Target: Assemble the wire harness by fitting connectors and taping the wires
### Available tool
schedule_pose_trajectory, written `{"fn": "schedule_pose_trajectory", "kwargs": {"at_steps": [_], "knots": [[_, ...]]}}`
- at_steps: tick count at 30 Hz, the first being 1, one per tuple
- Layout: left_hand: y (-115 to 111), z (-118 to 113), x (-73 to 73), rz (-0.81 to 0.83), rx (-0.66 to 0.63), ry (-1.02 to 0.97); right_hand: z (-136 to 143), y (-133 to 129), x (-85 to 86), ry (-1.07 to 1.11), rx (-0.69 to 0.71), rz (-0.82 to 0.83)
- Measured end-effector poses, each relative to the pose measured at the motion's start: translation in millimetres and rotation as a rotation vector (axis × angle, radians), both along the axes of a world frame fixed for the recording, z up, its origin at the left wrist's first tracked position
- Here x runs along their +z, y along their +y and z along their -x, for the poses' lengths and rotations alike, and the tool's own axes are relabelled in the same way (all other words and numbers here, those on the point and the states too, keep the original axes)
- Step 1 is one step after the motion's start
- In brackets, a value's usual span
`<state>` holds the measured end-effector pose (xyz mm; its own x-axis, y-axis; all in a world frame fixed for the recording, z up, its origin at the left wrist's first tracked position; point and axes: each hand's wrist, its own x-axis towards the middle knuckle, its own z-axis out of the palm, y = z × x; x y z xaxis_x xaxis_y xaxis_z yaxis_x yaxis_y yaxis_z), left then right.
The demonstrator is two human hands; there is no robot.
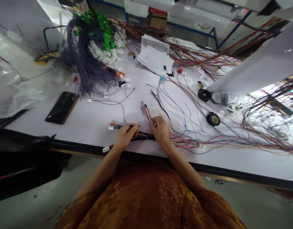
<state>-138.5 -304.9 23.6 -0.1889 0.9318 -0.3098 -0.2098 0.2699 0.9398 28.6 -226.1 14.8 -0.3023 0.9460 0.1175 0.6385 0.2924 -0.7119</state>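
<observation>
both hands low, fingers curled

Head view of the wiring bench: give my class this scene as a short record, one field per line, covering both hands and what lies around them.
Left hand: fingertips together; anything pinched is too small to tell
Right hand: holding thin wires with metal-tipped ends
Beside left hand: orange connector, white connector
Far left: smartphone, lying flat
Back left: purple wire bundle, green connectors
Back centre: paper sheets, overlapping
Right: black tape roll
</observation>
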Motion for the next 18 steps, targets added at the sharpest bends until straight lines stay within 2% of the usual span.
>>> {"fn": "schedule_pose_trajectory", "kwargs": {"at_steps": [4,7,10,14,18], "knots": [[15,0,-1.2,-0.013,-0.012,-0.012,1,-16,4.9,0.282,0.122,0.049],[22,0,-0.2,-0.008,-0.010,-0.093,7,-25,8.3,0.383,0.192,0.134],[22,-1,1.3,-0.032,0.018,-0.158,12,-30,8.7,0.394,0.220,0.160],[17,-1,1.2,-0.049,0.069,-0.147,12,-33,6.0,0.362,0.253,0.169],[14,0,0.0,-0.090,0.200,-0.159,8,-35,1.3,0.347,0.296,0.152]]}}
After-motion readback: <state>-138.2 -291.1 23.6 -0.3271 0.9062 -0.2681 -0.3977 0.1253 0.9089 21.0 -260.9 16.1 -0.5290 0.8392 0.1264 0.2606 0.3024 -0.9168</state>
